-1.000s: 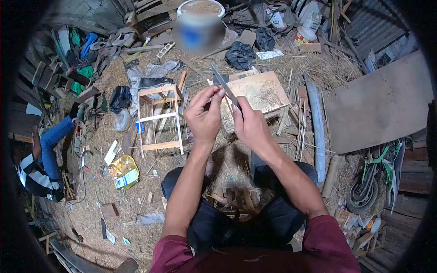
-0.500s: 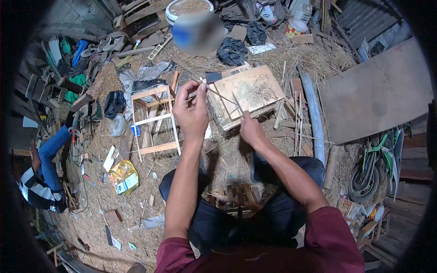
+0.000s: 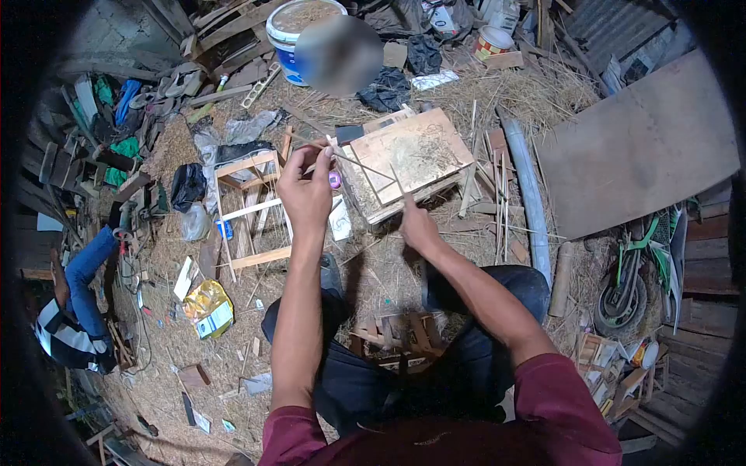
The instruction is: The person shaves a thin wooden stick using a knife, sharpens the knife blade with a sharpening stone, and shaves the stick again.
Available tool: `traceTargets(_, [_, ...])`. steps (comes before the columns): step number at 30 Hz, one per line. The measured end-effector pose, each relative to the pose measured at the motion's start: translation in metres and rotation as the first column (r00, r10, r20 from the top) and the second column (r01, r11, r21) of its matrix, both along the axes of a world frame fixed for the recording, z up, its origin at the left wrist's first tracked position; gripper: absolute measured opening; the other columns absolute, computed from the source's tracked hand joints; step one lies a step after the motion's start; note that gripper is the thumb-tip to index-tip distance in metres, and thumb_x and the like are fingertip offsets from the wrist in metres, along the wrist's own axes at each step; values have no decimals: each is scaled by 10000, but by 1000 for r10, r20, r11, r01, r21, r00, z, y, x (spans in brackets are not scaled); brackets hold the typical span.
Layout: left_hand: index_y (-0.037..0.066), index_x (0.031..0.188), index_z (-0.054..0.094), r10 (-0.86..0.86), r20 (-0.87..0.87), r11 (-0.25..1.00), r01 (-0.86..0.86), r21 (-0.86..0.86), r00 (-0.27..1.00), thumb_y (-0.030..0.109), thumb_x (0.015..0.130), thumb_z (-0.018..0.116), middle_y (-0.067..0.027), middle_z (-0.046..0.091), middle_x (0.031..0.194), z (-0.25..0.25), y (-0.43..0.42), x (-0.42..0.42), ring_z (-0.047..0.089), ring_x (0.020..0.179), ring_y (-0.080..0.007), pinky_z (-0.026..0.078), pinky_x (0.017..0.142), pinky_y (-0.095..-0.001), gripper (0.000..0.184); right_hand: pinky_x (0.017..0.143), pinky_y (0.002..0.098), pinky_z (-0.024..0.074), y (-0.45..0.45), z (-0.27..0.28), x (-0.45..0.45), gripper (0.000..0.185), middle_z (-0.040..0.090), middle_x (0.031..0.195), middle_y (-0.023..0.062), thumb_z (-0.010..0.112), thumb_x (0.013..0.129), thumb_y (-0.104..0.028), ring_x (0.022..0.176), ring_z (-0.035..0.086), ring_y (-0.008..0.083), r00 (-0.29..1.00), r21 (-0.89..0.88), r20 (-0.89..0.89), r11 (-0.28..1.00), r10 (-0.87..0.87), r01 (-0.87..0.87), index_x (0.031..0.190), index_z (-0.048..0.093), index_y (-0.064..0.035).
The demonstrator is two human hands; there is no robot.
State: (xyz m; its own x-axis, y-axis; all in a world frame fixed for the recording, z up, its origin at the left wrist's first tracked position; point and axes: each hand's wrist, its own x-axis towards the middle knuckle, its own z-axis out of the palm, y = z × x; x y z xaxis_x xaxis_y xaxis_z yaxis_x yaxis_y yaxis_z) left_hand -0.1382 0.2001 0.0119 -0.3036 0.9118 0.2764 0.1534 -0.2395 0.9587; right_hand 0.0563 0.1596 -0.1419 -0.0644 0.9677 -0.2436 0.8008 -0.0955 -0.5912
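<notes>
materials: low wooden box, pale flat board on top, littered with fine plant-like scraps. open rectangular frame of straight, light slats at left. floor rough, strewn with dry bits.

pose: both my forearms reach forward over my knees. left hand upright, thumb and fingertips pinching the thin stick; right hand lower, fingers wrapped round the knife handle.

stick: slender, straight, brownish, slanting down from my left fingertips above the box's near-left part. blade narrow, pointing away, near the stick's far end; contact cannot be told.
</notes>
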Motion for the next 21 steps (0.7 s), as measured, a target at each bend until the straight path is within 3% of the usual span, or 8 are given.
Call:
traceTargets(2, [-37,930,655,12,-5,1000,-12,-21,1000,44,902,652,-86,684,967,-9,3,-3,610,825,-87,497,738,-227,85,709,617,448,1,-24,10,393,617,807,355,428,923,-59,781,605,531,1000,2,25,1000,-9,9,1303,349,9])
traceTargets(5, [-49,920,654,24,-1,1000,-24,-12,1000,52,887,676,-62,684,906,-9,5,-2,606,796,-79,493,726,-225,108,698,602,474,-9,36,-5,381,615,783,354,420,941,-71,784,614,526,987,69,-161,998,12,0,1307,345,2])
traceTargets(8, [-55,914,655,45,23,999,-45,6,999,61,879,691,-46,680,832,-8,4,2,607,745,-79,495,698,-222,126,697,596,456,-10,-14,4,413,610,736,329,412,980,-183,730,596,532,993,100,-91,992,-69,78,1370,370,-53])
traceTargets(11, [-52,914,657,73,-27,997,-73,16,997,59,879,690,-46,678,815,-7,2,3,613,739,-80,505,691,-225,121,691,591,461,-7,9,4,406,604,718,328,409,983,-191,720,599,527,979,73,-198,995,-48,64,1369,383,-69])
traceTargets(14, [-51,913,658,86,-11,996,-86,17,996,54,879,687,-49,676,797,-12,2,3,619,736,-80,512,688,-226,114,641,573,507,-9,18,2,343,624,740,325,384,971,-107,709,634,497,991,-24,-125,999,-39,36,1298,401,-6])
traceTargets(17, [-43,925,672,97,-38,995,-96,31,995,75,868,705,-72,695,819,-18,3,1,639,736,-87,518,650,-225,135,665,568,518,1,-5,15,371,630,751,320,405,951,-90,722,644,485,1000,82,-28,997,8,-5,1316,399,-21])
traceTargets(18, [-44,923,672,95,-33,995,-94,30,995,75,867,706,-72,695,821,-18,3,1,639,734,-86,518,648,-225,136,703,560,515,-1,39,7,383,634,797,325,424,936,-93,791,644,483,992,-42,-126,999,-1,-4,1313,402,-31])
traceTargets(21, [-45,915,668,93,-9,995,-92,22,996,64,873,695,-67,687,813,-18,-1,2,633,727,-86,515,653,-225,119,754,584,492,-4,-19,12,391,628,786,326,404,978,-187,781,623,504,991,-28,-111,997,-71,68,1358,411,-100])
